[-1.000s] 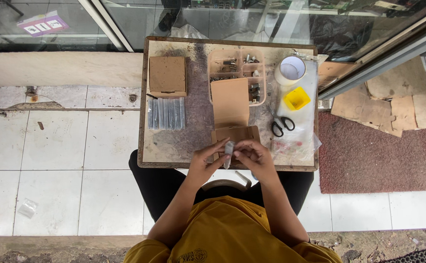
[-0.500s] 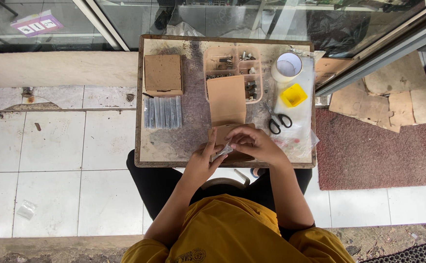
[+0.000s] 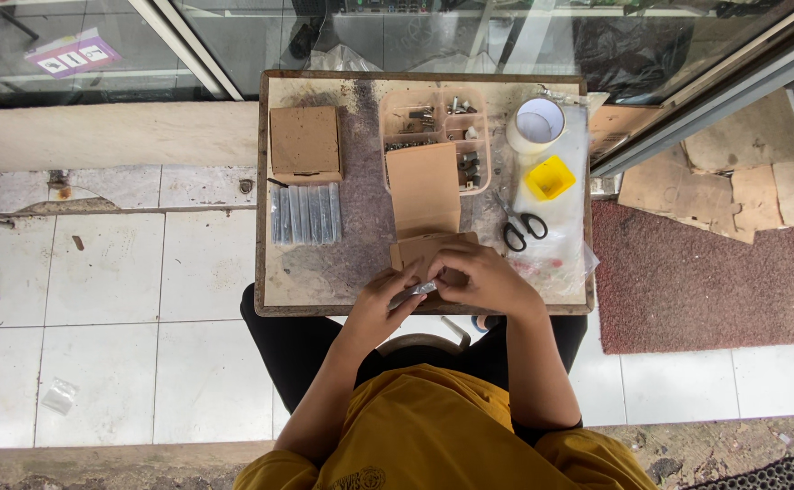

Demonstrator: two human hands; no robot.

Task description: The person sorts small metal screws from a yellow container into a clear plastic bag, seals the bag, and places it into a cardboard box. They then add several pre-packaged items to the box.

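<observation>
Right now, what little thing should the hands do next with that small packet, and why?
Probably slip the packet into the open box. Both the left hand and the right hand pinch it right at the box's near edge, and the lid stands flipped back, so the box looks ready to take it.

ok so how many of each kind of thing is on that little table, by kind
closed cardboard box: 1
open cardboard box: 1
clear parts tray: 1
tape roll: 1
yellow tub: 1
scissors: 1
row of clear packets: 1
small clear packet, held by left hand and right hand: 1
total: 8
</observation>
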